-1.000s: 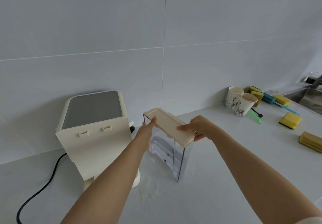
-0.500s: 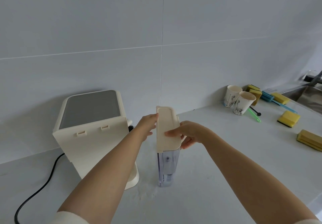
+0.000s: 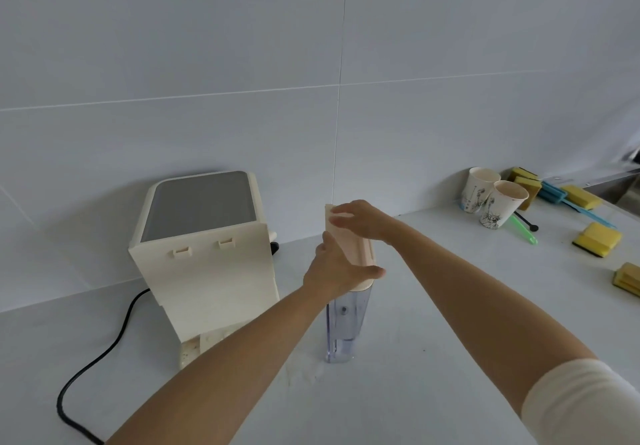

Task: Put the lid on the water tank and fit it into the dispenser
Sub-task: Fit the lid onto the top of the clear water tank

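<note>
The narrow clear plastic water tank (image 3: 343, 323) stands upright on the white worktop (image 3: 433, 375), just beside the cream box-shaped dispenser with a grey top panel (image 3: 204, 254), which sits toward the worktop's back left by the wall. The long cream plastic lid (image 3: 356, 247) lies along the tank's top. The left hand (image 3: 337, 268) is wrapped around the near end, thumb across the lid's edge; the right hand (image 3: 360, 218) rests flat, fingers spread, on the far end, gripping nothing. The tank is tall and slim, so uneven pressing could tip it or leave the lid half-seated, and then it may jam in the dispenser's bay. The two paper cups (image 3: 491, 202) near the back right carry a printed sketch, too small to read; no brand shows.
</note>
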Demonstrator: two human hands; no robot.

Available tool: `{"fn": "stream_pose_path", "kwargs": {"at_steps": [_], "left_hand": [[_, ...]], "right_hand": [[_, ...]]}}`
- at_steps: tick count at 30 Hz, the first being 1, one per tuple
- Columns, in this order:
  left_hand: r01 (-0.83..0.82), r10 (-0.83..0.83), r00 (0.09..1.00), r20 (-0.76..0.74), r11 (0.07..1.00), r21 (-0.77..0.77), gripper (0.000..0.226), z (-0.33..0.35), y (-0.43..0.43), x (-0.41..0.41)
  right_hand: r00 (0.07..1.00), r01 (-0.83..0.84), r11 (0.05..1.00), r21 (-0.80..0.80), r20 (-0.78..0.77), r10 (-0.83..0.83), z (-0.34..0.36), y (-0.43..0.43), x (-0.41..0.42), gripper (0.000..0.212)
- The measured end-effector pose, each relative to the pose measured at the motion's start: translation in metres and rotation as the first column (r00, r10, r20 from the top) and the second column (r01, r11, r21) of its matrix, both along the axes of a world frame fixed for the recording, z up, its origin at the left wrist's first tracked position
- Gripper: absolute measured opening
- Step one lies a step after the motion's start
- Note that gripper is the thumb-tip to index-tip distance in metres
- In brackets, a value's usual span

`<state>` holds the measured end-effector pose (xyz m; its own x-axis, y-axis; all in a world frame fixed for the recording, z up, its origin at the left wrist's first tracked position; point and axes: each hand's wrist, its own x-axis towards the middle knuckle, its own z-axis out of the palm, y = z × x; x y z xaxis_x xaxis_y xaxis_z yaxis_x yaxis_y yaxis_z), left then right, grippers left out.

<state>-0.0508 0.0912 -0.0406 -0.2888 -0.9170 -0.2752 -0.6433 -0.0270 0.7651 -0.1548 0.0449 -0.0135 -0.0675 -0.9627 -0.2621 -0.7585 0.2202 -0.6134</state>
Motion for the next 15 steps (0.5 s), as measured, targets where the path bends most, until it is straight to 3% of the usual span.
{"fn": "stream_pose_path", "kwargs": {"at_steps": [6,15], "left_hand": [[0.009,0.012,0.988,0.153,0.991,-0.132,0.117,-0.0040,0.0082,-0.0048],[0.060,0.005,0.963,0.270,0.971,-0.230,0.103,-0.0085,0.0038,0.0021]], "right_hand": [[0.993,-0.071,0.998,-0.001,-0.090,0.070,-0.0075,-0.0023,0.0049,0.047],[0.960,-0.060,0.998,-0.033,-0.277,0.048,-0.0069,-0.0021,0.0065,0.040]]}}
